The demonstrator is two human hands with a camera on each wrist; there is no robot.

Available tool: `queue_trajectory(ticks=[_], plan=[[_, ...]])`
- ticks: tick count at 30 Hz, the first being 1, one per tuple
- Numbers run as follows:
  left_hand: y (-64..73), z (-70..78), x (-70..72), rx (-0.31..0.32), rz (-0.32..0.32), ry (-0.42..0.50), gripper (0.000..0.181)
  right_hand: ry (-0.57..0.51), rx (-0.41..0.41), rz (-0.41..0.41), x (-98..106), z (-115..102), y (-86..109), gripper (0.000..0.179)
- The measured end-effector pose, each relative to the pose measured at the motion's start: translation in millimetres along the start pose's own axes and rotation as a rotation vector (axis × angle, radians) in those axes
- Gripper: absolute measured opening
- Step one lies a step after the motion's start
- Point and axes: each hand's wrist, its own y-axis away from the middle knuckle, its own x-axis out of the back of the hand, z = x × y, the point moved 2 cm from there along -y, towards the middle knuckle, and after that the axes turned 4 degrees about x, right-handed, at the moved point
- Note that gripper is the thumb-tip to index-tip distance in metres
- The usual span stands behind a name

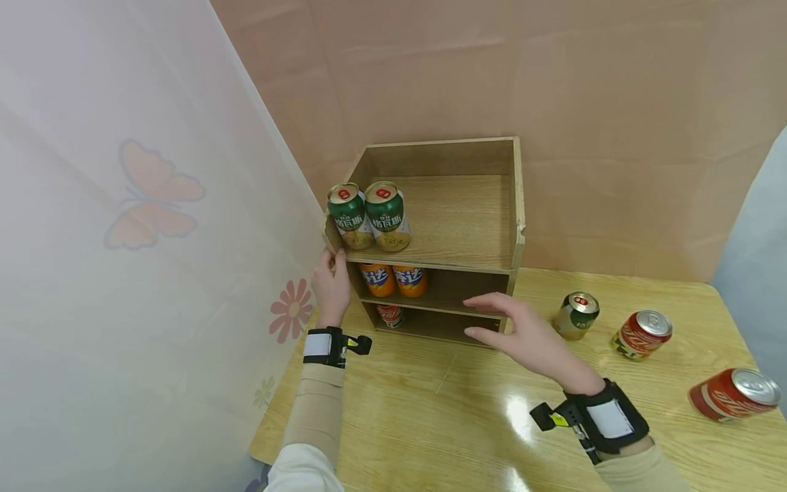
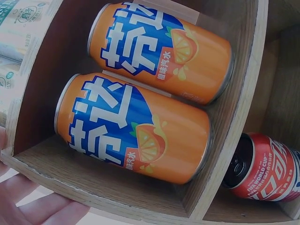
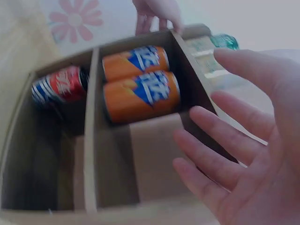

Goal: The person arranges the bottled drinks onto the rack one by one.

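Note:
A small wooden shelf (image 1: pixel 464 219) with an open top and two compartments below stands on the table. My left hand (image 1: pixel 332 290) grips the front of its left side panel, fingers along the outer face in the left wrist view. Two green-and-gold drink cans (image 1: pixel 387 219) stand side by side on the top level, close to that hand. Two orange soda cans (image 2: pixel 140 129) are in the middle compartment, and a red cola can (image 2: pixel 267 166) is at the left of the bottom one. My right hand (image 1: pixel 531 335) hovers before the shelf's right side, fingers spread, holding nothing.
Right of the shelf, a green-and-gold can (image 1: pixel 576 316) and a red can (image 1: pixel 642 335) stand on the wooden table (image 1: pixel 418 417). Another red can (image 1: pixel 732 394) is near its right edge. A white curtain (image 1: pixel 184 307) with printed flowers hangs close on the left.

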Motion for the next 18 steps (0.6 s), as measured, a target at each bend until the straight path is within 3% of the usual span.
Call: queue_trajectory(ticks=[6, 12, 18], plan=[[-0.4, -2.0, -0.3, -0.004, -0.006, -0.001, 0.031, 0.118, 0.006, 0.063, 28.6, 5.6, 25.8, 0.029], [-0.6, -1.9, -1.0, -0.010, 0.003, -0.014, 0.030, 0.174, -0.097, 0.111, 57.1, 30.7, 46.5, 0.032], [-1.2, -0.5, -0.4, -0.017, 0.009, -0.009, 0.031, 0.191, -0.170, 0.224, 79.3, 58.9, 55.3, 0.039]])
